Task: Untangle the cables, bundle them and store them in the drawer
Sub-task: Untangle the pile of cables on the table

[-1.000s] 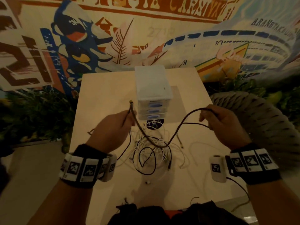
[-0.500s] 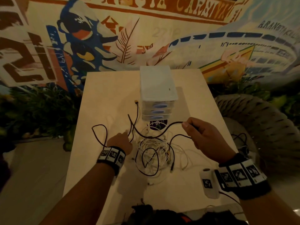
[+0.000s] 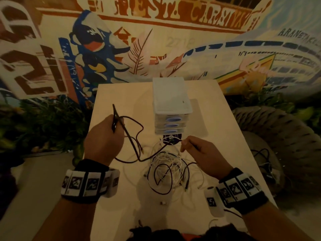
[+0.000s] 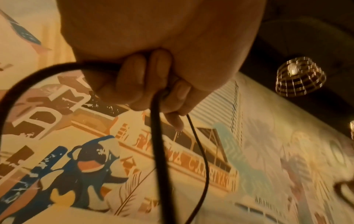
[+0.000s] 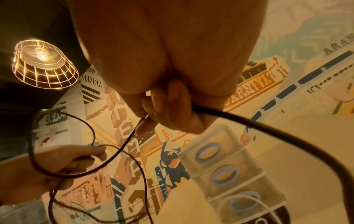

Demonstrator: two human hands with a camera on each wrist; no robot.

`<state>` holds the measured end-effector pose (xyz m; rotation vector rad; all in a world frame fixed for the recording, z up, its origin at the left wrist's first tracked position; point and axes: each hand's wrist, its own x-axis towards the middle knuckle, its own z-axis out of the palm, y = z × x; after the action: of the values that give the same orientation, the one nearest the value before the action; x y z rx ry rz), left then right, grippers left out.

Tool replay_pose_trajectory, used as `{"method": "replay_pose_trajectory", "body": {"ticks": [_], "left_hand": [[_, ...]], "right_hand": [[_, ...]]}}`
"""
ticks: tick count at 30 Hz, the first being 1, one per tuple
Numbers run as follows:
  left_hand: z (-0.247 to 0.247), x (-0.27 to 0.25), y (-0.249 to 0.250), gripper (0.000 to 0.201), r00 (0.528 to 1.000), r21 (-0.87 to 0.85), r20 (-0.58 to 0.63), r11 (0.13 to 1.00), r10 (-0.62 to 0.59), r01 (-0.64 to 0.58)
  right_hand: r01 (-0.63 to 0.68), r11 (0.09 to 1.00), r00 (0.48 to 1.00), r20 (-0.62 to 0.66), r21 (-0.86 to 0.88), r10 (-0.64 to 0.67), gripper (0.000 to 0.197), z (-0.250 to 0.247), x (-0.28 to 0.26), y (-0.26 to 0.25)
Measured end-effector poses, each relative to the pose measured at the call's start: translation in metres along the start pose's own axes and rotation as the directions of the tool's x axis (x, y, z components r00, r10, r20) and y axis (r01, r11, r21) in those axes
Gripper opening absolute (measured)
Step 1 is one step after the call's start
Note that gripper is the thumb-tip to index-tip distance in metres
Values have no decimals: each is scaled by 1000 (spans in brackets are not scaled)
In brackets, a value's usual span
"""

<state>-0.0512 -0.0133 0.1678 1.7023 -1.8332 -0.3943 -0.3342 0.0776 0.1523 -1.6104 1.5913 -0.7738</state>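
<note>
Cable heap: white cables (image 3: 166, 164) lie in a loose tangle on the table (image 3: 231, 136), between the two hands; loops of black cable lie across them.
Right hand (image 3: 203, 153): raised just right of the heap, fingers curled round the black cable (image 3: 137, 134); the wrist view confirms the grip.
Left hand (image 3: 104, 138): lifted over the table's left side, fingers closed round the same black cable, one end sticking up past the knuckles.
Drawer unit (image 3: 171, 105): white, three blue-handled drawers, all closed, behind the heap.
Mural wall (image 3: 156, 40): beyond the table.
</note>
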Motion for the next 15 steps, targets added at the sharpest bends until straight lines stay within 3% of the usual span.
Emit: {"method": "replay_pose_trajectory", "body": {"ticks": [3, 7, 9, 11, 13, 15], "left_hand": [[-31, -8, 22, 19, 991, -160, 91, 984, 96, -81], [-46, -24, 42, 21, 956, -239, 111, 941, 270, -238], [-43, -29, 45, 20, 931, -265, 147, 920, 334, -288], [-37, -34, 46, 23, 883, -234, 249, 910, 397, -343], [-31, -40, 44, 32, 834, -154, 344, 902, 431, -403], [-26, -45, 41, 33, 785, -146, 415, 885, 460, -442]], "right_hand": [[-10, 996, 998, 60, 85, 5, 22, 10, 12, -6], [-130, 935, 965, 259, 329, 43, 51, 21, 23, -16], [-208, 887, 951, 299, 413, 84, 62, 28, 27, -23], [-297, 782, 942, 303, 548, 145, 69, 34, 31, -27], [-302, 679, 952, 254, 669, 173, 67, 36, 36, -26], [-230, 701, 972, 124, 675, 200, 50, 34, 39, -22]]}}
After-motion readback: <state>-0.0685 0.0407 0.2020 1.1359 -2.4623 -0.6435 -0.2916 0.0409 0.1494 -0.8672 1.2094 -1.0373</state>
